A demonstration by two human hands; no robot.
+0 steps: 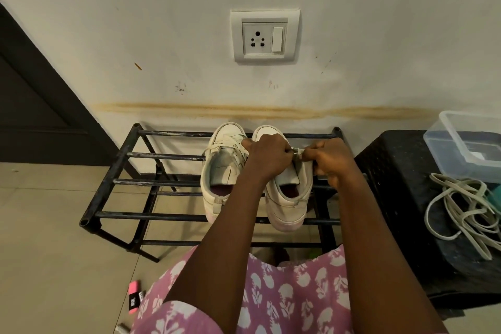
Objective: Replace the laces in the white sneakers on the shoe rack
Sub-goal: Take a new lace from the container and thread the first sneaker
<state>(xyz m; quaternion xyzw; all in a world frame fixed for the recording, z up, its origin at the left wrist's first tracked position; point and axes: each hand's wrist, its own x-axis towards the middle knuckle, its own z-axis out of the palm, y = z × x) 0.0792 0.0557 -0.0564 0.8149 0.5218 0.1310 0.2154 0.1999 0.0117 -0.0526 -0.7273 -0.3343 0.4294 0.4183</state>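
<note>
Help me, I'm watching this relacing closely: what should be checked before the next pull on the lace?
1. Left hand and right hand grip the cream lace: ok.
2. Right white low-top sneaker sits on the black metal-bar shoe rack: ok.
3. Lace free of eyelets: cannot tell, hands hide them.
4. Left white low-top sneaker unlaced: not ok, laces still in.
5. Loose off-white flat laces lie on the black textured stool: ok.

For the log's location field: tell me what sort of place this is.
Probably a home, perhaps an entryway: a black metal shoe rack holding white sneakers stands by a stained wall with a power socket, beside a dark door, on a tiled floor.
</note>
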